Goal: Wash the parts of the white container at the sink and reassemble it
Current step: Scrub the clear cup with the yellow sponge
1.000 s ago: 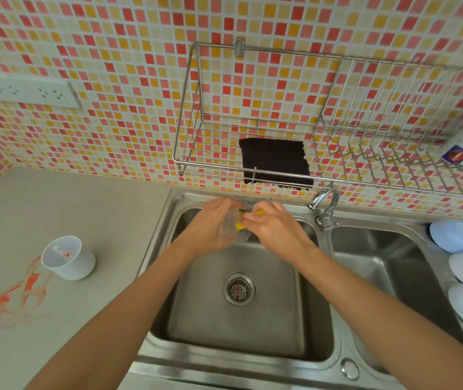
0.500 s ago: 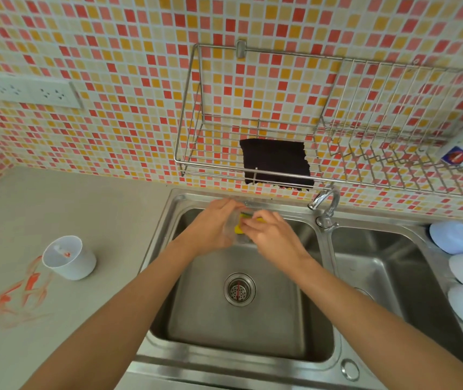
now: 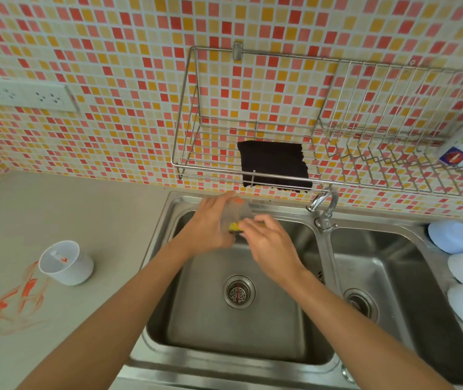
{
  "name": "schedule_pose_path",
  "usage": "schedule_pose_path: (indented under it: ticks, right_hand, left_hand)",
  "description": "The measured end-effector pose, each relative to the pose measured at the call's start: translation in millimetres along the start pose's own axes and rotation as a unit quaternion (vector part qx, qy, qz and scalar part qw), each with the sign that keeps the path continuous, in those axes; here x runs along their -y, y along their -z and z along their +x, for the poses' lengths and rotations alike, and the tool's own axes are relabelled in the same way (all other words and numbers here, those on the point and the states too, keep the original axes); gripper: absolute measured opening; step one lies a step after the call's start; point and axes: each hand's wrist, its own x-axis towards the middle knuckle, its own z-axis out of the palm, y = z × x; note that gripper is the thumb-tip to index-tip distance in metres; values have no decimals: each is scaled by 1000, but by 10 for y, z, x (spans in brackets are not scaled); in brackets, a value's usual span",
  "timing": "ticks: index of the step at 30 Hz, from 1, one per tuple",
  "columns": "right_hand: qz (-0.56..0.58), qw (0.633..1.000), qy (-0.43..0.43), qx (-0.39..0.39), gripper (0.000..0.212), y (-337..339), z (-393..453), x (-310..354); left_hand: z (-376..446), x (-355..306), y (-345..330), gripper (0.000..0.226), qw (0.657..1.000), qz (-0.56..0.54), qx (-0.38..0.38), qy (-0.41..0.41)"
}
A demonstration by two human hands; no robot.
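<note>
Clear plastic part [image 3: 237,213] looks light, slippery: your left hand [image 3: 210,223] grips its wall, right hand [image 3: 269,243] pinches the sponge [image 3: 234,227].

My right hand [image 3: 269,246] has slid lower and pushes the yellow sponge [image 3: 234,227] deeper into the clear part [image 3: 237,213].

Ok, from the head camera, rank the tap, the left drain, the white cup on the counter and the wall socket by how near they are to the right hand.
Nearest the right hand first:
1. Left drain, just below it; tap, up to its right; too close to call.
2. White cup, on the left counter.
3. Wall socket, far upper left.
</note>
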Motion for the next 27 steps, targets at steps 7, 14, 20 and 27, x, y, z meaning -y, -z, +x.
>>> schedule_pose_path:
  ticks: [7,14,20,27]
  right_hand:
    - [86,993,-69,-31,18,-28,96,205]
    - [286,942,-147,95,34,13,106,162]
    - [-79,988,91,91,37,-9,174,-234]
    - [192,966,-157,71,37,-148,-85,186]
  left_hand:
    - [-73,-22,-190,93,972,173,-144,69]
    - [-15,178,-6,81,991,103,-80,-6]
    - [-69,18,57,71,998,56,-8,-33]
    - [-9,57,103,70,995,84,36,-42]
